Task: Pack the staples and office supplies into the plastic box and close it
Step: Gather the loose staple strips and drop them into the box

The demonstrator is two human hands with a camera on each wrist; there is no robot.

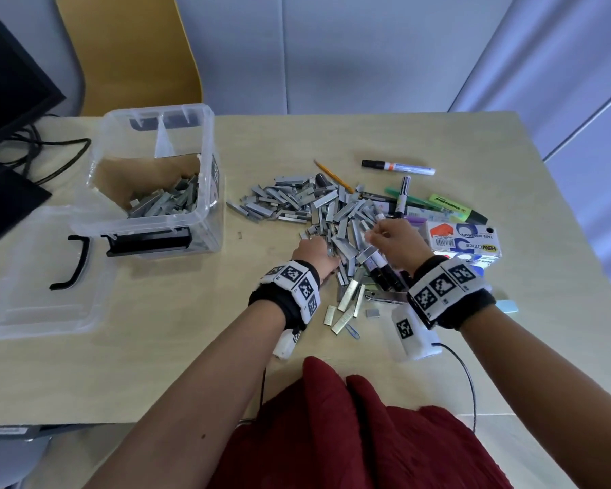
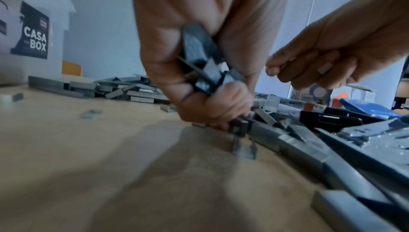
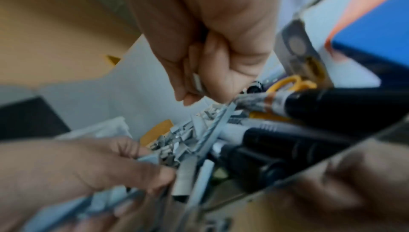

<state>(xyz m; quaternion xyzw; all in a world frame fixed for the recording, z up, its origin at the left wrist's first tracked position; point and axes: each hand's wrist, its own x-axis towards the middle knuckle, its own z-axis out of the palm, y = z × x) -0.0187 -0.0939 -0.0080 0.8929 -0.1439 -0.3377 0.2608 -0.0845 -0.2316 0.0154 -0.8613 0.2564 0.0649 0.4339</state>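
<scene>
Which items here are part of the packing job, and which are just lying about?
Part of the job:
- plastic box, open, some staples already inside
- its lid, flat on the desk
- staple pile
- left hand, gripping staple strips
- right hand, pinching a small strip
- markers, highlighter, pencil, tape dispenser carton

Just lying about:
- monitor
- cables
- yellow chair

1. Plastic box [image 1: 205,164]: clear, lid off, upright at table's left, grey staple strips heaped in its near right corner.
2. Staples [image 1: 297,202]: grey strips in a loose pile mid-table.
3. Markers, pencil, highlighter, tape dispenser carton [image 1: 462,241]: right of pile.
</scene>
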